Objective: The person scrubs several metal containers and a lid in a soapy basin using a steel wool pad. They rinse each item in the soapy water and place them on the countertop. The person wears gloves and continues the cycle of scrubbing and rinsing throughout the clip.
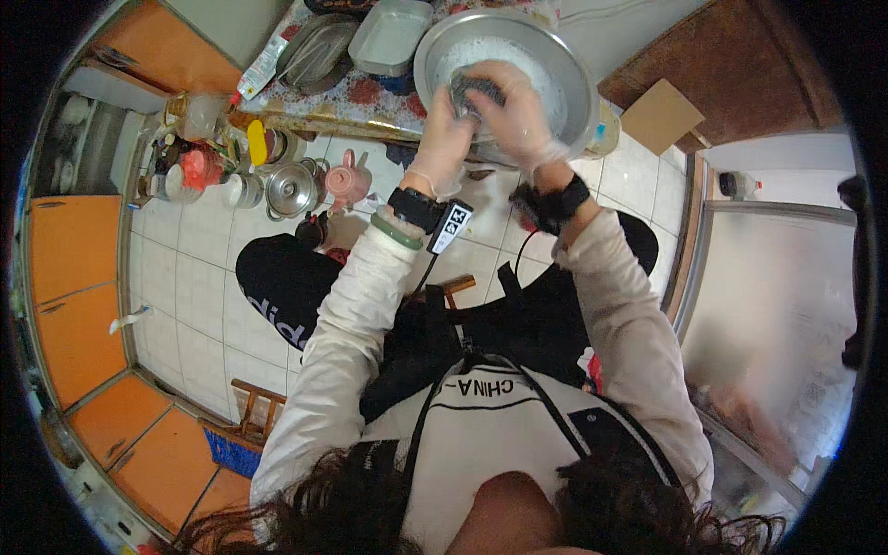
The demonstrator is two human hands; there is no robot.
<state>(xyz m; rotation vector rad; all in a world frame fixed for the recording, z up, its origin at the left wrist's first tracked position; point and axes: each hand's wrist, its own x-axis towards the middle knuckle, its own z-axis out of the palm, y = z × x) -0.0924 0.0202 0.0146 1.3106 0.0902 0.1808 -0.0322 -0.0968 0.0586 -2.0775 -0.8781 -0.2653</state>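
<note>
Both of my hands, in thin clear gloves, are over a large stainless steel basin (583,90) of sudsy water. My right hand (517,114) has its fingers curled around a dark grey scouring pad (485,94), which looks like steel wool. Against the pad, my left hand (444,139) grips a small shiny item (460,100); its kind is hidden by fingers and blur. The two hands are close together at the near side of the basin.
Left of the basin, a clear rectangular container (390,35) and dark oval dishes (316,55) stand on a patterned tabletop (347,104). A lidded steel pot (291,189), a pink pitcher (348,180) and several jars are on the tiled floor. Cardboard (662,116) lies at right.
</note>
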